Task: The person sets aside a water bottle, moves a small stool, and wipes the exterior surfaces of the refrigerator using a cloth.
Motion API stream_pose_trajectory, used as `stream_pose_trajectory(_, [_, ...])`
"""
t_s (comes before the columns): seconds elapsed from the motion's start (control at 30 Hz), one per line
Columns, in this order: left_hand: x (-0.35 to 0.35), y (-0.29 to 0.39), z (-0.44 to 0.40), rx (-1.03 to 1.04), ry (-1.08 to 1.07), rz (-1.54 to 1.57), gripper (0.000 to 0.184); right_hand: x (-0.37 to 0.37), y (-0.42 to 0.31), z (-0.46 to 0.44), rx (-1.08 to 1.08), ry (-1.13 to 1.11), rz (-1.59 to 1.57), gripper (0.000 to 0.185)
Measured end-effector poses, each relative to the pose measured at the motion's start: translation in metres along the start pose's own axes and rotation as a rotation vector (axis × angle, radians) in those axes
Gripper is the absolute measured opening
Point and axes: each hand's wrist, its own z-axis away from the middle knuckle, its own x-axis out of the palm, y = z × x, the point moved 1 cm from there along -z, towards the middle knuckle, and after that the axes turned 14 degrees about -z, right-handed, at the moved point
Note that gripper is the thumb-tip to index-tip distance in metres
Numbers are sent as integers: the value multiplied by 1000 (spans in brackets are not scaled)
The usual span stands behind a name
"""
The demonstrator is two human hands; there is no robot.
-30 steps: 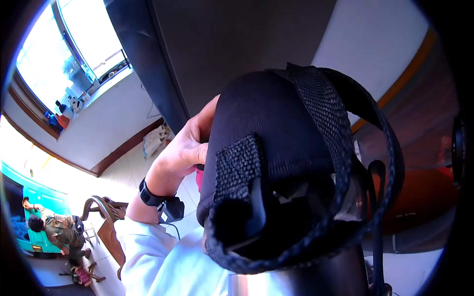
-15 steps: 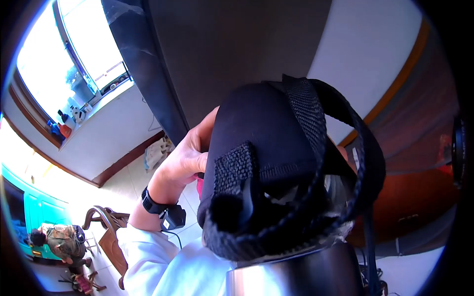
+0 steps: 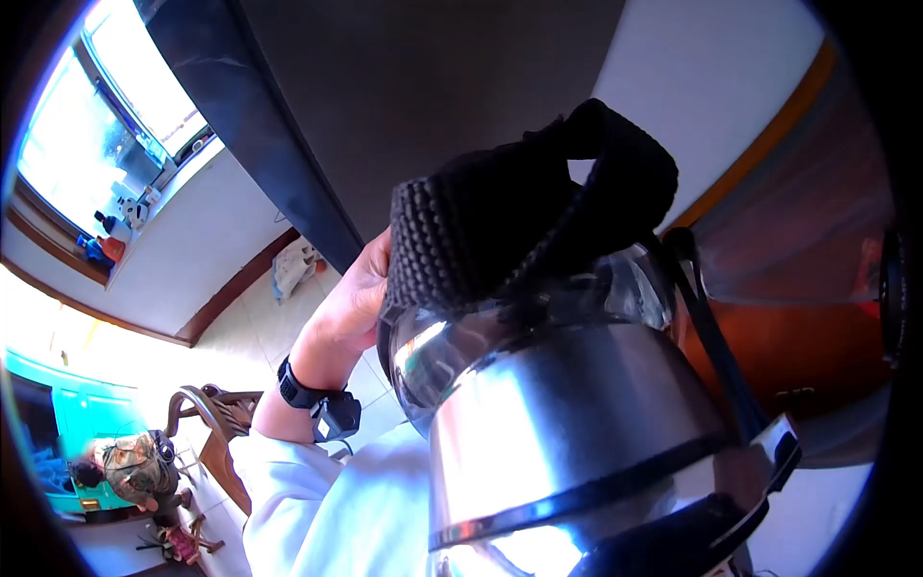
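Observation:
My left hand (image 3: 361,288) is closed against the left side of a black fabric piece with coarse woven webbing straps (image 3: 428,240). Its fingertips are hidden behind the fabric. A black band with a small black box (image 3: 336,415) sits on that wrist. Just below the fabric, close to the camera, is a rounded vessel (image 3: 567,404) with a broad shiny steel band and a clear, glass-like upper part. A slim black handle-like bar (image 3: 716,356) runs down its right side. Whether fabric and vessel are joined, I cannot tell. I cannot make out my right hand.
A large dark panel (image 3: 433,87) stands straight ahead. On the left, bottles and small items line a windowsill (image 3: 178,183). A wooden chair (image 3: 216,423) and a bent-over person (image 3: 135,466) are at lower left. A reddish-brown surface (image 3: 798,356) lies at right.
The black fabric has tipped away and upward, exposing much more of the steel-banded vessel. The view has shifted slightly. A bit of skin at the fabric's right edge is no longer distinct.

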Motion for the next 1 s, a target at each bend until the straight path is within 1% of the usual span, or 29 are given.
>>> stream_pose_trajectory(0.03, [1,-1,0,-8,-10,28,62,-2,-3,-2,23,-28,12,63])
stream_pose_trajectory(0.13, [-5,-7,-1,6,-12,21,63,-3,2,-1,52,-67,32,62])
stream_pose_trajectory(0.23, [-8,-10,-2,55,-81,-37,74,-3,1,-2,59,-84,57,63])
stream_pose_trajectory(0.27, [-2,-7,-3,72,-40,-23,81,-4,-1,0,60,-85,65,63])
stream_pose_trajectory(0.33, [3,-1,-4,90,2,-12,88,-3,-2,0,64,-96,88,63])
stream_pose_trajectory(0.37, [4,3,-4,120,-87,26,93,-5,-2,2,61,-100,100,63])
stream_pose_trajectory(0.43, [8,7,-5,153,-174,61,98,-7,-3,4,55,-112,129,64])
stream_pose_trajectory(0.47, [11,7,-5,122,-71,-28,99,-7,-3,3,48,-114,141,64])
stream_pose_trajectory(0.53, [11,8,-5,93,32,-120,100,-7,-2,4,27,-111,161,64])
stream_pose_trajectory(0.73, [7,8,-7,69,27,-101,105,-6,-5,5,-7,-103,205,67])
stream_pose_trajectory(0.83, [6,9,-11,115,23,-204,107,-10,-4,9,-18,-107,222,67])
stream_pose_trajectory(0.93, [7,12,-12,222,-82,-244,107,-7,-9,3,-43,-114,221,68])
stream_pose_trajectory(1.0, [9,16,-15,165,-41,-286,106,-6,-10,1,-52,-99,205,68])
